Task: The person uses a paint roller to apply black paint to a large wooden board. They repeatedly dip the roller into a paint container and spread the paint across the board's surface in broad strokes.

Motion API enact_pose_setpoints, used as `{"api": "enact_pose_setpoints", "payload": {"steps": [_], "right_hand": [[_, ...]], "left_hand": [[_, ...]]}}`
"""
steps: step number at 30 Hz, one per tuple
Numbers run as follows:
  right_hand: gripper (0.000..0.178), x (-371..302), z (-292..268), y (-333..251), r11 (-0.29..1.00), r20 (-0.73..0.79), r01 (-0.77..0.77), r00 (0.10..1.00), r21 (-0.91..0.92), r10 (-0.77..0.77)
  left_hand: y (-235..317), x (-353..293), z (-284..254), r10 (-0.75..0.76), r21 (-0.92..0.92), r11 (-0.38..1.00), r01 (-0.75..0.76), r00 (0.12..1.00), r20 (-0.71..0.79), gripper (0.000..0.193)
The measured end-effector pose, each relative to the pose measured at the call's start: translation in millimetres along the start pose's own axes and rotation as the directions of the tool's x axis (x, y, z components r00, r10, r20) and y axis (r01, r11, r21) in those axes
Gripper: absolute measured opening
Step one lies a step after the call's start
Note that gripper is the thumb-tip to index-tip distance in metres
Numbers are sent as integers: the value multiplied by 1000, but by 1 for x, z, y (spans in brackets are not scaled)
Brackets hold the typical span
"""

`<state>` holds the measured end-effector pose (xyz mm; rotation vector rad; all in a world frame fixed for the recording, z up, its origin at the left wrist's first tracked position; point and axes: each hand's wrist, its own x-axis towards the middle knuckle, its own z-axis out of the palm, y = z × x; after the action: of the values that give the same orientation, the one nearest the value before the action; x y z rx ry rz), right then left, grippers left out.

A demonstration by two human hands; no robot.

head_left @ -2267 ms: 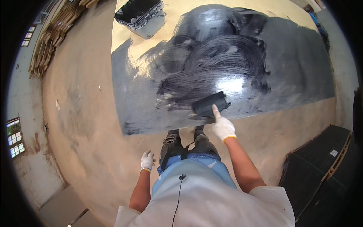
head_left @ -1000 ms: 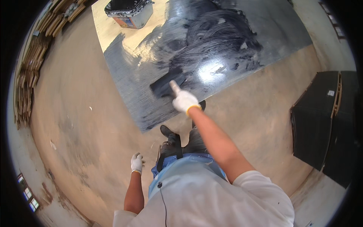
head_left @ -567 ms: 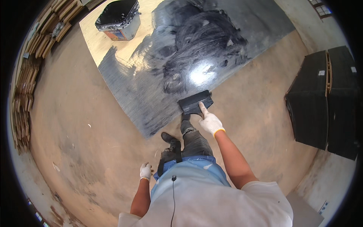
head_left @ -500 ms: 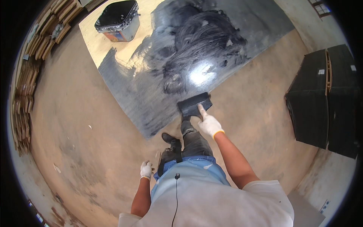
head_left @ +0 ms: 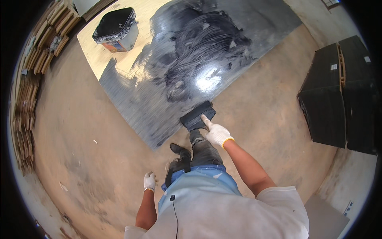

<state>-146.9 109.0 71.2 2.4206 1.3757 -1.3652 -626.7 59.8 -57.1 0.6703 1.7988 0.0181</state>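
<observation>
In my right hand [head_left: 217, 134], in a white knit glove with a yellow cuff, is a wide flat paint brush [head_left: 199, 115] coated in black. The index finger lies stretched along its back. The brush is at the near edge of a large sheet [head_left: 133, 115], partly covered with streaky black paint that is thickest and wettest around its middle. Bare pale wood shows at the sheet's far left. My left hand [head_left: 149, 181], also gloved, hangs by my left side with fingers loosely bent and nothing visible in it.
A square bucket [head_left: 126, 42] with black paint inside and smeared on its rim stands on the sheet's bare corner. Stacked boards [head_left: 26, 107] line the left wall. Large black panels [head_left: 326, 95] stand at the right. My boot [head_left: 181, 150] is close to the sheet's near corner.
My right hand and the brush have shifted slightly left and nearer in the picture. My left hand has swung a little outward to the left. The view has also moved slightly.
</observation>
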Motion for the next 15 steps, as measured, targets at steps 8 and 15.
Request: {"api": "enact_pose_setpoints", "payload": {"steps": [8,15], "right_hand": [[81,-8,-65,-38,989,-22,-97,995,-112,96],[71,18,-8,-64,984,-47,15,999,-180,-24]], "left_hand": [[-4,-5,-2,15,-34,999,-15,1000,-14,49],[-5,-2,-5,23,-81,996,-25,999,-28,49]]}}
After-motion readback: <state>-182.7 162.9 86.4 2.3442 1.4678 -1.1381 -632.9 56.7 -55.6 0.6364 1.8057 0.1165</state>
